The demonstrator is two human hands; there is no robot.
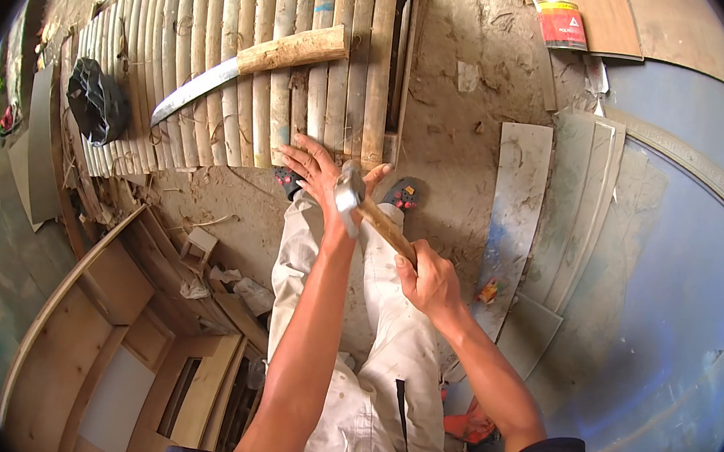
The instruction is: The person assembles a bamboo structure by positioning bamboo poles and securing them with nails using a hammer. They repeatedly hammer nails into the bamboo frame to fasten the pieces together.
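Observation:
My right hand (435, 285) is wrapped round the wooden handle of a hammer (388, 228). The metal head of the hammer is raised and hides part of my left hand (315, 168). That hand has its fingers spread and its thumb out to the right, by the near edge of a bamboo slat bench (254, 118). Whether its fingertips touch the slats, I cannot tell. Across the slats lies a machete (209, 86) with a thick wooden handle at its right end and a curved blade pointing left.
A crumpled black bag (97, 101) rests on the bench's left end. At lower left stands a wooden cabinet frame (95, 330). Long boards (519, 198) and blue-grey panels (658, 345) lie to the right, with a red can (562, 26) at the far right.

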